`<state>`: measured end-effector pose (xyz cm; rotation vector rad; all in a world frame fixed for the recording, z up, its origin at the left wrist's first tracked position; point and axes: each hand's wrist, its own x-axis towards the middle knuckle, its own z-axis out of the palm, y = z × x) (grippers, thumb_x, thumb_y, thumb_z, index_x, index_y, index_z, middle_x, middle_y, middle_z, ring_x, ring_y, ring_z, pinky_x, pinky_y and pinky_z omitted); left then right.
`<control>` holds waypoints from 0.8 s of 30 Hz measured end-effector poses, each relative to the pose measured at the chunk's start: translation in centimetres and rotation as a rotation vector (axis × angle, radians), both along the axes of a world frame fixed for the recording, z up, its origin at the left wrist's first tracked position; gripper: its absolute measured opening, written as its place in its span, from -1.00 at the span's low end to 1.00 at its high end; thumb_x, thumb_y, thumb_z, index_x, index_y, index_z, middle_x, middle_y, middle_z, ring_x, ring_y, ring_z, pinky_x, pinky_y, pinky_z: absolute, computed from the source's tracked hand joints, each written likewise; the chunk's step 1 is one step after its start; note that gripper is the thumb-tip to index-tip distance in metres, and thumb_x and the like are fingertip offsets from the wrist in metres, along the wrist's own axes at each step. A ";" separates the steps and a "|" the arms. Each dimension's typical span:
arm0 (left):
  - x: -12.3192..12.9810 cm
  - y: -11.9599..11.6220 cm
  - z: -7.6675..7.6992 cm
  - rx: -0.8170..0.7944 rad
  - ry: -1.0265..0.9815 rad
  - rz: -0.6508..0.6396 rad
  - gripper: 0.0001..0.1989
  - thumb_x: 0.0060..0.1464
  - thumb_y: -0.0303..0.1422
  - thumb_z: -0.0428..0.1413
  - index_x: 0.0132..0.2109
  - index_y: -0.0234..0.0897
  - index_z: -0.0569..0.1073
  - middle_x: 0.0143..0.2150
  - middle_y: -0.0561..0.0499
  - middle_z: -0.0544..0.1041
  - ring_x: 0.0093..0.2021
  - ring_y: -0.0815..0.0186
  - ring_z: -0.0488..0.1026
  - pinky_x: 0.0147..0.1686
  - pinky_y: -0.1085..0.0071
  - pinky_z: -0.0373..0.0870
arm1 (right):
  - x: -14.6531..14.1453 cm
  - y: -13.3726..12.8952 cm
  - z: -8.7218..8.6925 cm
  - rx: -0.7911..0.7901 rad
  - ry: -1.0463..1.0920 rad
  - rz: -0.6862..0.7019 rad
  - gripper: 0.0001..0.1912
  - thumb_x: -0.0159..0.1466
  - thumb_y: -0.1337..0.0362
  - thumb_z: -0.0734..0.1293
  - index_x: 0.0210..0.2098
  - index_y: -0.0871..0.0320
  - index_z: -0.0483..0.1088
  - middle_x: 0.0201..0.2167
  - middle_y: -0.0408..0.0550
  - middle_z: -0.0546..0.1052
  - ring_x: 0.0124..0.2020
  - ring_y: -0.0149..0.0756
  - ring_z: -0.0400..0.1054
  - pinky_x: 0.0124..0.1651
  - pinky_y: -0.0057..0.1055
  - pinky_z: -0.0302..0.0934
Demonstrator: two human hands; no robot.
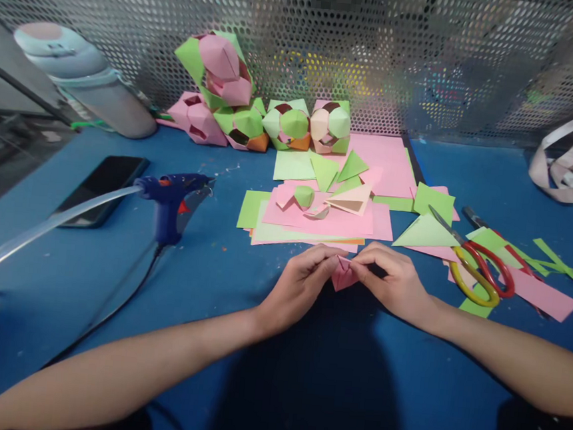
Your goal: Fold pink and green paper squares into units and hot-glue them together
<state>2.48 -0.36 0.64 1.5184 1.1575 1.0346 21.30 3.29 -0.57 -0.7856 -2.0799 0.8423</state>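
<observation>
Between my two hands, low over the blue table, is a small folded pink paper piece with its point toward me. My left hand pinches its left upper edge between thumb and fingers. On the other side, my right hand grips the right upper edge the same way. Just beyond the hands lies a stack of pink, green and orange paper sheets. A small green folded piece and a cream folded piece rest on that stack.
Scissors lie on paper scraps at the right. A blue glue gun with a cable stands left, beside a phone. Folded paper balls line the perforated metal panel. A bottle stands back left, a white strap back right.
</observation>
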 end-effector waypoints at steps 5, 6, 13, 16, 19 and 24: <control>0.1 0.0 0.0 -0.059 -0.016 0.047 -0.82 0.21 -0.32 0.00 -0.18 -0.31 0.45 -0.23 -0.02 0.51 -0.20 0.35 0.42 -0.19 0.48 0.34 | 0.1 -0.1 0.1 0.036 -0.002 0.001 -0.89 0.31 0.36 0.26 -0.31 0.19 0.43 -0.42 -0.05 0.46 -0.38 -0.36 0.33 -0.32 -0.39 0.26; 0.2 -0.1 0.1 -0.073 -0.014 0.046 -0.82 0.20 -0.32 0.01 -0.18 -0.31 0.45 -0.24 -0.02 0.51 -0.21 0.34 0.42 -0.22 0.49 0.34 | 0.1 -0.1 0.1 0.043 -0.002 0.002 -0.89 0.30 0.36 0.27 -0.32 0.19 0.43 -0.43 -0.05 0.46 -0.38 -0.36 0.33 -0.32 -0.39 0.26; 0.3 -0.2 -0.3 -0.014 -0.026 0.010 -0.84 0.17 -0.33 0.07 -0.21 -0.32 0.48 -0.27 -0.03 0.50 -0.29 0.36 0.43 -0.29 0.48 0.34 | 0.0 -0.2 0.0 0.076 0.016 0.020 -0.90 0.29 0.39 0.27 -0.34 0.20 0.41 -0.43 -0.05 0.45 -0.40 -0.37 0.33 -0.34 -0.40 0.25; 0.3 0.0 -0.6 0.071 0.044 0.023 -0.83 0.19 -0.35 0.06 -0.28 -0.32 0.50 -0.32 -0.02 0.51 -0.29 0.37 0.43 -0.25 0.47 0.33 | 0.0 -0.1 0.1 0.058 0.024 0.032 -0.90 0.30 0.40 0.27 -0.33 0.20 0.41 -0.42 -0.06 0.45 -0.38 -0.37 0.33 -0.32 -0.40 0.25; 0.2 0.1 -0.7 0.057 0.048 0.082 -0.85 0.18 -0.35 0.06 -0.27 -0.31 0.49 -0.31 -0.01 0.53 -0.29 0.38 0.44 -0.25 0.49 0.34 | 0.0 -0.1 0.2 -0.004 0.005 0.024 -0.89 0.32 0.35 0.25 -0.28 0.19 0.41 -0.36 -0.05 0.46 -0.33 -0.36 0.34 -0.27 -0.38 0.25; 0.2 0.1 -0.5 -0.009 0.002 0.133 -0.85 0.17 -0.31 0.07 -0.23 -0.31 0.47 -0.31 0.01 0.55 -0.33 0.38 0.46 -0.30 0.51 0.38 | -0.1 0.1 -0.2 0.025 -0.002 -0.046 -0.91 0.31 0.33 0.27 -0.32 0.17 0.40 -0.40 -0.07 0.46 -0.37 -0.37 0.33 -0.31 -0.39 0.24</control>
